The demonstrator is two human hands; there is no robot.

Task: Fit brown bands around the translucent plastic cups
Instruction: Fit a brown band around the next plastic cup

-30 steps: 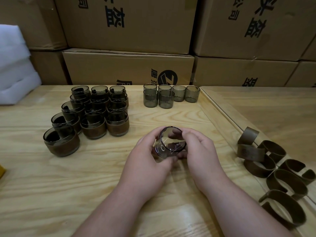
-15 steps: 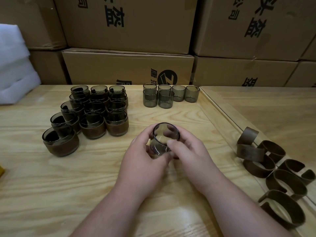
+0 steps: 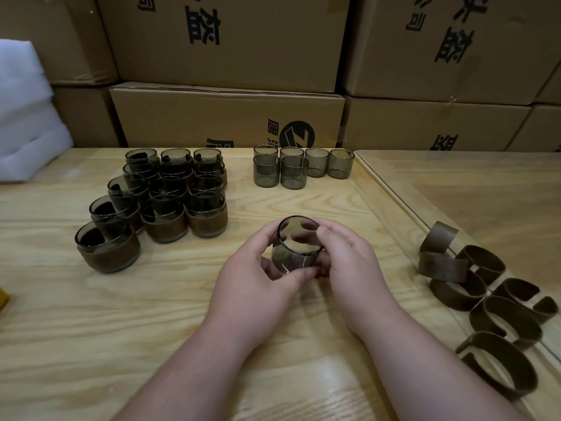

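Holding a bare cup (image 3: 299,247) between both hands, tilted with its mouth toward the camera, just above the table (image 3: 91,314). Left hand (image 3: 258,284) curling around the near and lower wall, thumb pressing at the base; right hand (image 3: 349,262) clamping the far side, thumb riding on the rim. No band showing on this cup.

Lying well to the right of the right hand: loose bands (image 3: 485,299), curled and overlapping, some straddling the seam of the neighbouring table (image 3: 455,192). Standing beyond the hands: six more bare cups (image 3: 291,171). Standing to the far left of the left hand: finished cups (image 3: 170,202), banded and stacked in two layers.

Risks, judged from this arrangement:
- Slipping: smooth wall, fingertip grip only, cup tilted; loosening either hand likely dropping it onto the table and sending it rolling.
- Reaching for a band with the right hand: leaving the cup to the left hand alone, on a thumb-and-finger hold.
- Picking from the tangle: interlocked bands possibly dragging a neighbour along or off the table edge.
- Sliding a band on crookedly: tilted cup favouring a skewed fit, possibly jamming partway.
- Setting the cup down leftward: possibly nudging the stacked pile and toppling it.
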